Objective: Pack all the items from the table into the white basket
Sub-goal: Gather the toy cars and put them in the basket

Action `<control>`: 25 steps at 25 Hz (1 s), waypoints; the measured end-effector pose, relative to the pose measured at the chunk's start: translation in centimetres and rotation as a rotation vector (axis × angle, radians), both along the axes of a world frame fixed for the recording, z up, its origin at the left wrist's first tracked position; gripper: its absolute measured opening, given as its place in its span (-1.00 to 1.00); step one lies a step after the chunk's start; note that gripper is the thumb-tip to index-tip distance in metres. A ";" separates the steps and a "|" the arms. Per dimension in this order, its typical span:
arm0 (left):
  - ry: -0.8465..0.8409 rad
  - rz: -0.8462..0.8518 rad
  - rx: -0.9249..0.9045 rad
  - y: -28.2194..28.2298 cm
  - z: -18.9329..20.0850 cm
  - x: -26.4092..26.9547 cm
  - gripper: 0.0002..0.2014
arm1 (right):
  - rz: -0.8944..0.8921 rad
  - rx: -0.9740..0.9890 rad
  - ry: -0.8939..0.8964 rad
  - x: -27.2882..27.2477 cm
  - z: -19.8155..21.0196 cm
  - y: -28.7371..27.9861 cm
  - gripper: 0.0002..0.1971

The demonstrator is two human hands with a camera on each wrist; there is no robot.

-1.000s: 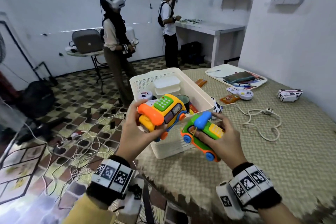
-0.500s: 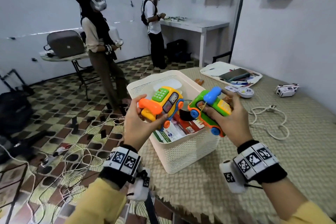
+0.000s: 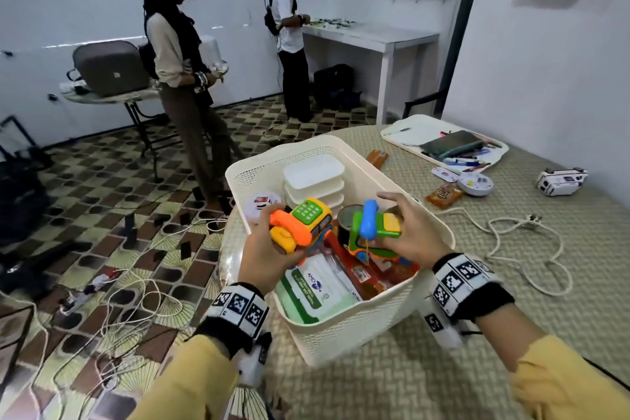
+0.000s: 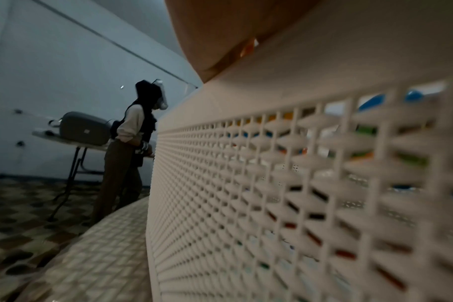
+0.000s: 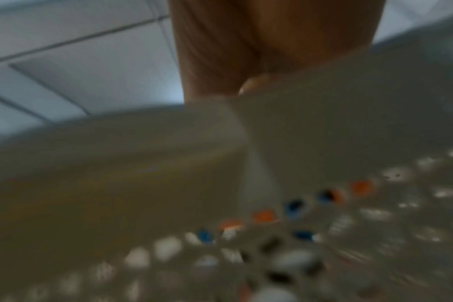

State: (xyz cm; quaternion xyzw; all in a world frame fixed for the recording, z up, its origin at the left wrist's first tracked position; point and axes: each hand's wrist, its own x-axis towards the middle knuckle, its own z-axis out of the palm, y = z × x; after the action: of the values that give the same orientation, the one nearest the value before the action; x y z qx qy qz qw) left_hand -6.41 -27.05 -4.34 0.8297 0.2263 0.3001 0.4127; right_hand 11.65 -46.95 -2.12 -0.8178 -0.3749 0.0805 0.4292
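Observation:
In the head view the white basket (image 3: 344,334) stands at the table's near left edge. Inside it lie stacked white containers (image 3: 313,174), a green-and-white pack (image 3: 317,286), a red packet and a dark tin. My left hand (image 3: 269,249) grips a yellow toy phone car (image 3: 303,225) with an orange handset, held inside the basket mouth. My right hand (image 3: 405,235) holds a green toy phone car (image 3: 371,232) with a blue handset just inside the right rim. Both wrist views sit close against the basket's perforated wall (image 4: 272,194), blurred in the right wrist view (image 5: 323,224).
On the woven table cover lie a white cord (image 3: 518,242), an orange snack packet (image 3: 443,196), a round white gadget (image 3: 475,183), a white toy vehicle (image 3: 562,181) and a white tray (image 3: 409,128) with pens and a pouch. Two people with headsets stand beyond the table; cables cover the floor at left.
Both hands have moved forward and down with their toy cars, from in front of the basket to inside its mouth. The head view has tilted down and closer.

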 end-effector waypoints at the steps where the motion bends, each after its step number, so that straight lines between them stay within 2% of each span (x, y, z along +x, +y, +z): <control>1: 0.022 -0.013 0.011 0.3 -0.3 0.2 -0.20 | 0.049 -0.095 0.005 0.4 -0.5 0.2 -0.08; 4: 0.076 -0.059 0.045 1.1 -0.2 0.5 -0.21 | 0.115 -0.324 -0.030 1.3 -1.4 0.3 -0.02; 7: 0.129 -0.111 0.078 2.6 0.7 1.5 -0.22 | 0.111 -0.531 -0.076 1.4 -1.7 0.1 -0.13; 12: 0.212 -0.226 0.109 4.6 0.9 2.3 -0.19 | 0.071 -0.590 -0.017 1.1 -0.9 -0.3 -0.16; 13: 0.228 -0.254 0.109 5.0 0.7 2.2 -0.17 | 0.041 -0.609 0.008 1.0 -0.8 -0.1 -0.15; 16: 0.250 -0.278 0.136 5.6 0.6 2.1 -0.20 | -0.221 -0.625 0.061 -0.3 0.2 1.0 -0.27; 17: 0.247 -0.281 0.144 5.5 0.6 2.2 -0.23 | -0.292 -0.648 0.067 -0.9 0.3 1.6 -0.26; 21: 0.218 -0.305 0.167 5.5 0.4 2.2 -0.24 | -0.371 -0.873 -0.018 -3.1 -1.1 3.6 0.12; 25: 0.197 -0.307 0.193 5.8 0.1 2.1 -0.26 | -0.443 -0.923 -0.018 -3.4 -2.1 3.5 0.16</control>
State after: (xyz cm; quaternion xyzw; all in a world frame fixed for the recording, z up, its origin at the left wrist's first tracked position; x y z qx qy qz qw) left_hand -4.29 -21.30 -4.28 0.9155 0.1068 0.1714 0.3480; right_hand 8.29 -43.41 -4.20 -0.9826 -0.1217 0.1378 0.0268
